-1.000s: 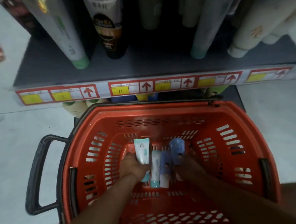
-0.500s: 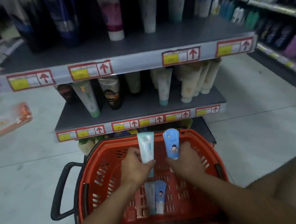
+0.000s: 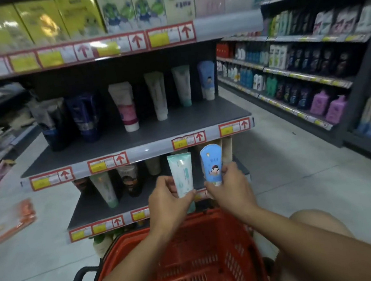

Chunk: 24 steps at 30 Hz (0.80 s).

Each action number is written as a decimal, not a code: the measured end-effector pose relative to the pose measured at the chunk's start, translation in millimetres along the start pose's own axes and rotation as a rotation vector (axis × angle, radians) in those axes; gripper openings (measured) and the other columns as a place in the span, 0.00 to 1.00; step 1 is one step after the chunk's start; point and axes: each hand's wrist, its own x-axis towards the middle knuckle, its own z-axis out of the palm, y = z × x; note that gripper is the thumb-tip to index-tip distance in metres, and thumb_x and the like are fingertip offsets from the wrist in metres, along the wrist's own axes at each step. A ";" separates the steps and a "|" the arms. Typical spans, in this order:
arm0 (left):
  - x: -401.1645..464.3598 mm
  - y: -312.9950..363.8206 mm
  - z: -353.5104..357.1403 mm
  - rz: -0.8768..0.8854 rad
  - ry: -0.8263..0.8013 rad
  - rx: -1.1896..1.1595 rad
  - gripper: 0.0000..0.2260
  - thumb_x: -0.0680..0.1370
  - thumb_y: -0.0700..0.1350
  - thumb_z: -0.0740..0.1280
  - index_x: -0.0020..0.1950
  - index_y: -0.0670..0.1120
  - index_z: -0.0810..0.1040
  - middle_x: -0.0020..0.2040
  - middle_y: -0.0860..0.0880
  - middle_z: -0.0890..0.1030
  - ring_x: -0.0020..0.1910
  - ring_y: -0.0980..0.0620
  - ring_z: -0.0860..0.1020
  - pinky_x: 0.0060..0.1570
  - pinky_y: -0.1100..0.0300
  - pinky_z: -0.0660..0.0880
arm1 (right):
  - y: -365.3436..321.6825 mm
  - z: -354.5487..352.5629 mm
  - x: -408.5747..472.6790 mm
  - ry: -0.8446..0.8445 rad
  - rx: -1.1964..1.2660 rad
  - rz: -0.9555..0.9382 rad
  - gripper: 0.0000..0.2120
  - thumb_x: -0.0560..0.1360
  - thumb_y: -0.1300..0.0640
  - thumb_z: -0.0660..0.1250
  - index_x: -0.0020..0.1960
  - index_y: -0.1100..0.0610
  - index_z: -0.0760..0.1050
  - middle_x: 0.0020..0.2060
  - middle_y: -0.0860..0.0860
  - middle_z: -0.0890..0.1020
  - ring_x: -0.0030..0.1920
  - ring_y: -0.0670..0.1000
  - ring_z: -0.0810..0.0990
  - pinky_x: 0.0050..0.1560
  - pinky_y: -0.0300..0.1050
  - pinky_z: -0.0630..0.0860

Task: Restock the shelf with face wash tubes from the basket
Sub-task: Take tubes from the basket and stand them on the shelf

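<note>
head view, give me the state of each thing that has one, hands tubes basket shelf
left hand: grips the teal tube, held upright
right hand: grips the blue tube, held upright
teal tube: lifted clear of the basket, cap end down
blue tube: lifted clear of the basket, cap end down
red basket: on the floor, tubes left inside
middle shelf: partly stocked, front bare

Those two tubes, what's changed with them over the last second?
Both hands have lifted them from the red basket toward the shelves: the left hand grips the teal tube, the right hand the blue tube. Each grip is unchanged; two tubes remain in the basket.
</note>
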 end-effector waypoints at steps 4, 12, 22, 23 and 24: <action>18.3 44.7 -1.9 0.065 0.028 -0.043 0.21 0.70 0.50 0.81 0.54 0.53 0.73 0.45 0.61 0.78 0.43 0.67 0.78 0.40 0.66 0.79 | -17.7 -30.9 26.2 0.069 0.038 -0.056 0.24 0.66 0.39 0.74 0.52 0.45 0.65 0.49 0.47 0.81 0.49 0.53 0.82 0.47 0.54 0.81; 69.2 105.9 2.0 0.171 0.037 -0.095 0.21 0.72 0.50 0.80 0.57 0.55 0.71 0.53 0.58 0.79 0.51 0.60 0.80 0.37 0.69 0.76 | -40.9 -64.0 89.3 0.168 0.109 -0.142 0.25 0.67 0.39 0.76 0.54 0.43 0.65 0.51 0.45 0.80 0.49 0.47 0.83 0.44 0.52 0.84; 146.0 135.3 29.4 0.184 0.121 -0.114 0.21 0.72 0.49 0.80 0.57 0.53 0.72 0.52 0.56 0.80 0.50 0.59 0.80 0.33 0.73 0.73 | -50.1 -74.3 175.2 0.301 0.103 -0.163 0.25 0.68 0.42 0.76 0.56 0.46 0.66 0.53 0.47 0.80 0.51 0.52 0.81 0.49 0.55 0.81; 151.5 134.7 34.1 0.172 0.129 -0.118 0.21 0.72 0.49 0.80 0.57 0.53 0.72 0.53 0.55 0.81 0.51 0.58 0.81 0.33 0.73 0.73 | -48.5 -73.5 182.1 0.303 0.099 -0.165 0.25 0.69 0.43 0.77 0.56 0.46 0.66 0.53 0.48 0.80 0.52 0.52 0.81 0.49 0.55 0.81; 156.9 134.1 38.8 0.159 0.136 -0.123 0.20 0.72 0.49 0.80 0.56 0.53 0.72 0.53 0.55 0.82 0.50 0.58 0.81 0.34 0.73 0.72 | -47.0 -72.6 188.5 0.303 0.097 -0.161 0.24 0.69 0.44 0.77 0.57 0.47 0.67 0.53 0.48 0.80 0.52 0.52 0.81 0.49 0.54 0.81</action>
